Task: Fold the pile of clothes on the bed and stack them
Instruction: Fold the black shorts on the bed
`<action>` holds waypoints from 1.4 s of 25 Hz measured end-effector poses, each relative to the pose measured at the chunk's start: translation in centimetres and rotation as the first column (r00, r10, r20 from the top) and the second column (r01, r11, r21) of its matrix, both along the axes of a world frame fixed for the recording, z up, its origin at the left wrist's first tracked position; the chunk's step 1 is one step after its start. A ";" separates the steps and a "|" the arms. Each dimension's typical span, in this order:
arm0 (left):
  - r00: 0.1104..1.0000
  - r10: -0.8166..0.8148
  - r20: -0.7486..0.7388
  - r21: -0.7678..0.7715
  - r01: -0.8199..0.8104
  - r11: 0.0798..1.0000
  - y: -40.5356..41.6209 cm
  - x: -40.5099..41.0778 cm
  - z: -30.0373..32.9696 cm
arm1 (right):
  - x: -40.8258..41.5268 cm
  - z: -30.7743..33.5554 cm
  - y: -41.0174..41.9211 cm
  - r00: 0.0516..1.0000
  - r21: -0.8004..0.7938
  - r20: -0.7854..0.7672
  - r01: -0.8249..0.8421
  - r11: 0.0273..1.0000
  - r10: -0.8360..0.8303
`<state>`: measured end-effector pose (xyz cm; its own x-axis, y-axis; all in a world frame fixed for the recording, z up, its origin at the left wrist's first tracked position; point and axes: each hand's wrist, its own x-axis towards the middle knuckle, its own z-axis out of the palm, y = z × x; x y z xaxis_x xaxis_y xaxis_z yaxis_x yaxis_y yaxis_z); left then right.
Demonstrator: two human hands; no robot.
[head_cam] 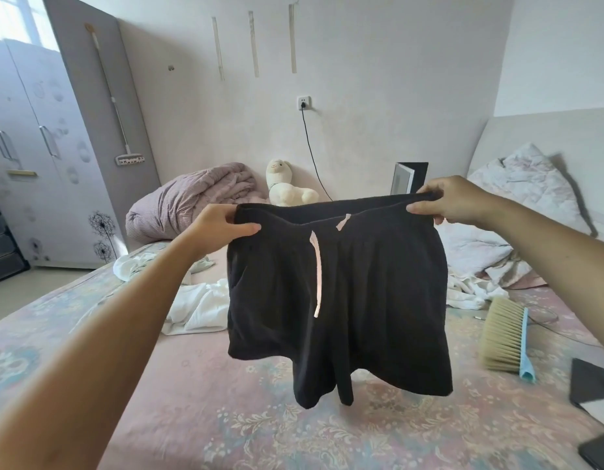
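Pinching waistband corners, our left hand (222,225) and right hand (453,200) hold black shorts (338,300) mid-frame | soft, light, limp | we regrip at hems.

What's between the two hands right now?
In the head view, only the black shorts' waistband stretches between the left hand and right hand.

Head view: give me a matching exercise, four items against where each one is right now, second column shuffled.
Items
1. black shorts
2. bed brush
3. plush alpaca
4. white garments

Places
A. against the far wall, beside the bundled quilt
B. lying on the bed sheet at the right
C. held up by the waistband between left hand and right hand
D. crumpled on the bed behind the left forearm

Pairs: 1-C, 2-B, 3-A, 4-D
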<state>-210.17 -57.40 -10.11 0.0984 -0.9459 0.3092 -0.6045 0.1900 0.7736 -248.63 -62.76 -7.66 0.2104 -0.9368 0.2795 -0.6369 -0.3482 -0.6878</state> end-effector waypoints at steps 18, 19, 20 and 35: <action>0.958 0.127 -0.257 0.353 -0.029 0.935 0.8 -4.0 -22.0 | -0.6 -20.2 -1.2 0.995 0.354 0.039 0.069 0.933 -0.088; 0.960 0.147 -0.240 0.374 -0.049 0.926 1.0 -4.1 -23.9 | -0.7 -22.4 -1.1 0.994 0.375 0.032 0.082 0.924 -0.101; 0.959 0.154 -0.236 0.392 -0.052 0.919 1.3 -4.3 -25.7 | -0.7 -24.6 -1.0 0.993 0.401 0.028 0.094 0.911 -0.115; 0.945 0.101 -0.311 0.250 -0.021 0.968 6.1 -7.6 -34.4 | 9.3 -34.8 5.8 0.933 0.173 0.039 0.345 0.922 -0.357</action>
